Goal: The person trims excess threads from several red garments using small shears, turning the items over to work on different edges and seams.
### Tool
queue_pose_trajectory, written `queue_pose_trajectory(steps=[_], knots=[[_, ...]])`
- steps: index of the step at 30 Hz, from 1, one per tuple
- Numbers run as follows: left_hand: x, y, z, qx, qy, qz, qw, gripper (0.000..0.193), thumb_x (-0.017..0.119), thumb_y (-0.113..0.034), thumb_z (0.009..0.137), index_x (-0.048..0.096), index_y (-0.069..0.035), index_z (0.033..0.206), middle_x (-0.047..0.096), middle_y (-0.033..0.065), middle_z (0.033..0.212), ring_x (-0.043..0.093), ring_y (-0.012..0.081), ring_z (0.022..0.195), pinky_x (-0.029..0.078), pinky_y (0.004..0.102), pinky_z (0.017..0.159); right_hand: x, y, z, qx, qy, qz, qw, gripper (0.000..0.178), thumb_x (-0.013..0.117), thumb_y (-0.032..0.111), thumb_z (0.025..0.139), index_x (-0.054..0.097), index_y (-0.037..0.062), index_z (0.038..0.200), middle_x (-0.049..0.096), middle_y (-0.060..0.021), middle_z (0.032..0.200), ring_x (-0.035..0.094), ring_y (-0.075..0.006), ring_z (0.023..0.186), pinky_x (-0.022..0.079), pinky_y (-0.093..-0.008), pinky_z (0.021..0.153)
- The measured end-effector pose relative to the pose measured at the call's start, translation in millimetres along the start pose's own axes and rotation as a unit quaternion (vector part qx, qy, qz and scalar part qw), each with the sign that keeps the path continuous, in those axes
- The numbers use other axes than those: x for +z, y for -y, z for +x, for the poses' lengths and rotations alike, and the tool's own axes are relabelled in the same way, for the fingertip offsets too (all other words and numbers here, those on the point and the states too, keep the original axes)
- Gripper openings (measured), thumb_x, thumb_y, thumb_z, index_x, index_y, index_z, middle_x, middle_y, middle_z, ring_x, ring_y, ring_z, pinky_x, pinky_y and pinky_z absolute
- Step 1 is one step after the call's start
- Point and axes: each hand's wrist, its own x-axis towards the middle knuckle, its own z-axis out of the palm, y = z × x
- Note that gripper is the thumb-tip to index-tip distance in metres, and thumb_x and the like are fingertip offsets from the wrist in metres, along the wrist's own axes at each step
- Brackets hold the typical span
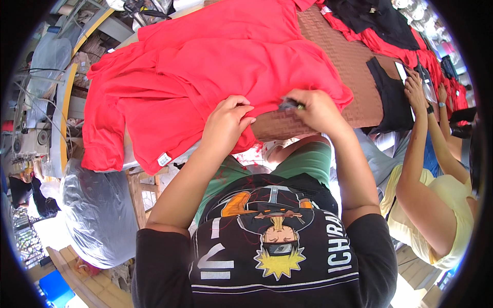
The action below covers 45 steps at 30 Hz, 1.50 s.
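A red garment (221,66) lies spread over the brown-covered table in front of me, and part of it hangs over the near edge. My left hand (228,120) pinches the garment's near edge between thumb and fingers. Just to the right, my right hand (321,110) is closed around a small dark clipper-like tool (290,104), smeared by motion. That tool points left, close to the same red edge. A small white label (164,159) shows on the hanging left corner.
Brown patterned cloth (354,77) covers the table. On the right, a co-worker in yellow (436,210) handles black fabric (382,97); black and red garments (375,23) lie beyond. A large plastic-wrapped bundle (97,215) stands at left, beside a wooden frame (136,197).
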Motion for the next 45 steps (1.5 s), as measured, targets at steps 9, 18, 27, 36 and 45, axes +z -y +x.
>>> queue_pose_trajectory(steps=[9,18,27,36,45], knots=[[6.0,-6.9,7.5,-0.172,0.056,-0.184,0.966,0.016,0.069,-0.013,0.087,0.072,-0.001,0.096,0.072,0.0089,0.084,0.068,0.0151,0.080,0.052,0.0261,0.074,-17.4,-21.5,-9.5,0.056,-0.037,0.022,0.998,0.017,0.067,0.014,0.087,0.062,0.0002,0.094,0.060,-0.0126,0.075,0.053,-0.0186,0.066,0.045,-0.0325,0.066],[11.6,2.7,5.2,-0.118,0.028,-0.232,0.965,0.023,0.071,-0.016,0.083,0.071,-0.003,0.102,0.070,0.0130,0.096,0.068,0.0207,0.085,0.052,0.0293,0.077,-19.0,19.7,-13.5,0.082,-0.106,-0.036,0.990,0.023,0.069,0.013,0.084,0.062,0.0026,0.103,0.065,-0.0158,0.085,0.066,-0.0299,0.081,0.050,-0.0362,0.072],[20.1,-12.4,7.0,-0.029,0.022,-0.060,0.998,0.016,0.072,-0.012,0.081,0.070,-0.003,0.093,0.067,0.0118,0.093,0.066,0.0290,0.083,0.052,0.0352,0.072,20.0,10.3,-1.9,-0.041,-0.071,0.034,0.996,0.021,0.062,0.005,0.077,0.062,0.0032,0.098,0.064,-0.0169,0.087,0.061,-0.0383,0.084,0.049,-0.0434,0.072],[18.9,-14.3,11.1,-0.122,0.032,-0.115,0.985,0.016,0.065,-0.017,0.089,0.067,-0.003,0.097,0.069,0.0138,0.082,0.069,0.0248,0.074,0.052,0.0332,0.067,10.5,18.9,-8.0,0.042,-0.025,0.083,0.995,0.024,0.070,0.020,0.083,0.062,0.0050,0.098,0.065,-0.0147,0.084,0.063,-0.0316,0.077,0.049,-0.0404,0.069],[18.5,-17.6,12.5,-0.120,0.033,-0.120,0.985,0.017,0.064,-0.018,0.091,0.064,-0.003,0.099,0.069,0.0132,0.080,0.068,0.0186,0.071,0.051,0.0306,0.065,11.5,17.0,-11.5,-0.064,-0.065,-0.033,0.995,0.021,0.068,0.024,0.083,0.062,0.0073,0.095,0.064,-0.0110,0.086,0.064,-0.0321,0.080,0.049,-0.0419,0.067]])
